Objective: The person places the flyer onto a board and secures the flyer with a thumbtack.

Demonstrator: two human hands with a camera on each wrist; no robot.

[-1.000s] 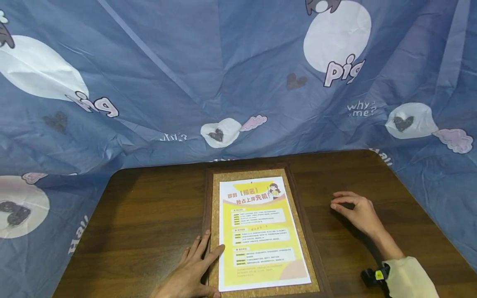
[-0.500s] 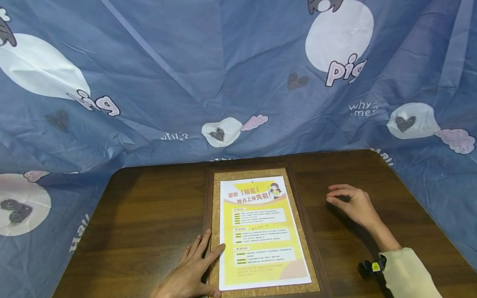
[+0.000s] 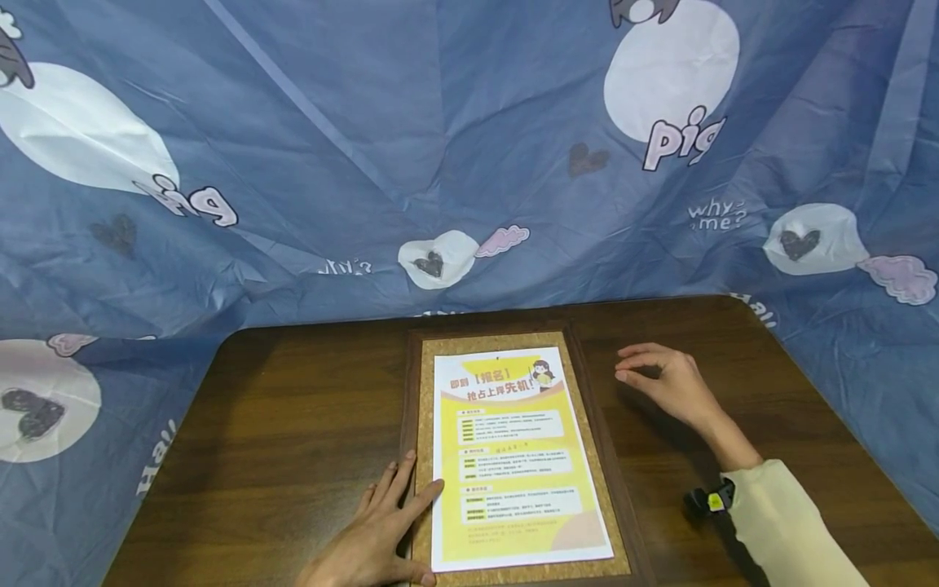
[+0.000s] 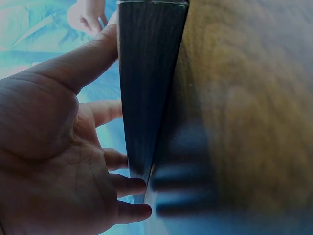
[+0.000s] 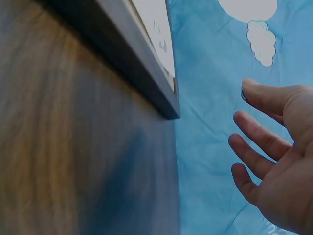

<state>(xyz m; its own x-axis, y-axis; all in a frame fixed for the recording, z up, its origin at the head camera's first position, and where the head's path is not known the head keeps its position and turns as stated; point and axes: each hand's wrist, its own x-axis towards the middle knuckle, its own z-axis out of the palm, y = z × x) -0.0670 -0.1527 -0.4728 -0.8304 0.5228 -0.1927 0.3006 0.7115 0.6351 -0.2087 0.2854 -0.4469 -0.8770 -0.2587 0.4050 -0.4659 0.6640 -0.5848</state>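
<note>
A corkboard [image 3: 614,534] in a dark wooden frame lies on the table, with a yellow and white printed poster [image 3: 513,469] on it. A small dark dot, like a pin head, shows at the poster's top edge. My left hand [image 3: 374,526] rests spread against the board's lower left side, one fingertip over the poster's edge. In the left wrist view, its straight fingers stand along the side of the frame [image 4: 146,83]. To the right of the board hovers my right hand [image 3: 675,387], fingers loosely bent, a gap between thumb and forefinger, nothing visible in it.
The brown wooden table [image 3: 308,408] has rounded far corners. Behind it hangs a blue cloth [image 3: 352,122] printed with hearts and words. A black wrist camera [image 3: 707,501] sits at my right sleeve [image 3: 781,514], low over the table.
My right hand has moved left and farther from me, closer to the board's right edge. The left hand, board and poster stay in place.
</note>
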